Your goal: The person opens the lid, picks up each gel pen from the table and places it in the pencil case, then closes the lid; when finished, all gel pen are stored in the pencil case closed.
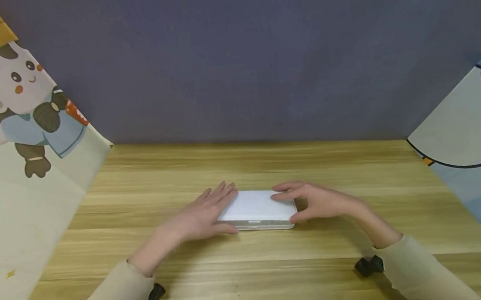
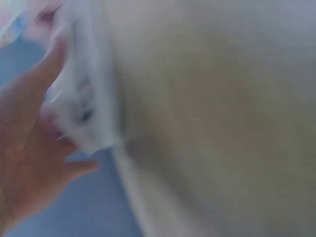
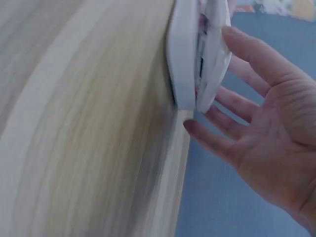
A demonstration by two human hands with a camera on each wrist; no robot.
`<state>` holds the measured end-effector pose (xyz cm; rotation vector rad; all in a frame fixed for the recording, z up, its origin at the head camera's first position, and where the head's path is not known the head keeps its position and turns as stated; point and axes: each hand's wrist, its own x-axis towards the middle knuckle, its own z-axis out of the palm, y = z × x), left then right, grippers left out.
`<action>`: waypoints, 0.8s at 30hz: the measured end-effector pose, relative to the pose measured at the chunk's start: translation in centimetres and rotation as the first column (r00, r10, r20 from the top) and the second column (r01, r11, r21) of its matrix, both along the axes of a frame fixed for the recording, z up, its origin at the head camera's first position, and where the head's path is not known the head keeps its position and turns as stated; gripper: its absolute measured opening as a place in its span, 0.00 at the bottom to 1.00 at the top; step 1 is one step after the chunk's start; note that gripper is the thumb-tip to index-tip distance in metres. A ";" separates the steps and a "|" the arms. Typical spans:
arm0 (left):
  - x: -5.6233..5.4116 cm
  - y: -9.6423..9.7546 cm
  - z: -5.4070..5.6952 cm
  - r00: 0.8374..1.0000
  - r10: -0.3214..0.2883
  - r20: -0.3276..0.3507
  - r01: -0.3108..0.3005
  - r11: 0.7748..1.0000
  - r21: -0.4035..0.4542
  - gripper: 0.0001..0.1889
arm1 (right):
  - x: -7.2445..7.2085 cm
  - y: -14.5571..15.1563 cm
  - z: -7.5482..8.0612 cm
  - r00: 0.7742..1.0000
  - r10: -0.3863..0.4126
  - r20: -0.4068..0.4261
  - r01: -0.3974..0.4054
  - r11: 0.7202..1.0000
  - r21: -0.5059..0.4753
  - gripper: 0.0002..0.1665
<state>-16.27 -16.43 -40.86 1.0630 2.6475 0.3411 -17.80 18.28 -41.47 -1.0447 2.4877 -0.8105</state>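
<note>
A flat white case [image 1: 258,205] lies on the wooden table between the two hands. Along its front, a grey strip and a small latch tab show under the lid; the right wrist view shows a narrow gap between lid [image 3: 219,54] and base [image 3: 182,59], with unclear dark parts inside. My left hand [image 1: 205,216] lies over the case's left end, fingers extended and thumb near the front edge. At the right end, my right hand [image 1: 318,201] touches the lid with slightly bent, spread fingers, its thumb at the front corner. The left wrist view is blurred.
The wooden table [image 1: 267,270] ends at a dark blue-grey panel [image 1: 255,64] at the back. Printed cartoon panels stand at the left [image 1: 26,223] and right [image 1: 456,142]. Black wrist devices show beneath both sleeves.
</note>
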 end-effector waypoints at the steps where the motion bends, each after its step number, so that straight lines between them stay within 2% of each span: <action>1: 0.3 0.2 -0.5 0.998 -0.028 -0.052 0.026 0.999 -0.024 0.52 | 0.2 -0.2 0.0 0.999 0.001 -0.033 0.000 0.999 0.033 0.40; 4: 1.0 0.4 -1.8 0.980 -0.073 -0.186 0.058 0.995 -0.083 0.49 | 0.8 -0.9 0.0 0.990 0.027 -0.135 -0.007 0.990 0.144 0.43; 9: 1.7 0.3 -2.7 0.959 -0.082 -0.272 0.060 0.994 -0.089 0.44 | 1.6 -1.7 -0.1 0.963 0.083 -0.256 -0.007 0.958 0.287 0.46; 12: 1.9 0.3 -2.8 0.940 -0.098 -0.326 0.069 0.993 -0.100 0.41 | 2.1 -2.1 -0.5 0.936 0.129 -0.328 -0.004 0.934 0.357 0.47; 17: 2.2 0.2 -2.9 0.906 -0.123 -0.404 0.061 0.985 -0.162 0.38 | 2.8 -3.0 -1.9 0.862 0.207 -0.463 0.005 0.910 0.415 0.46; 24: 2.3 0.4 -2.9 0.863 -0.166 -0.477 0.071 0.975 -0.210 0.36 | 3.2 -3.7 -3.0 0.728 0.265 -0.632 0.055 0.896 0.440 0.43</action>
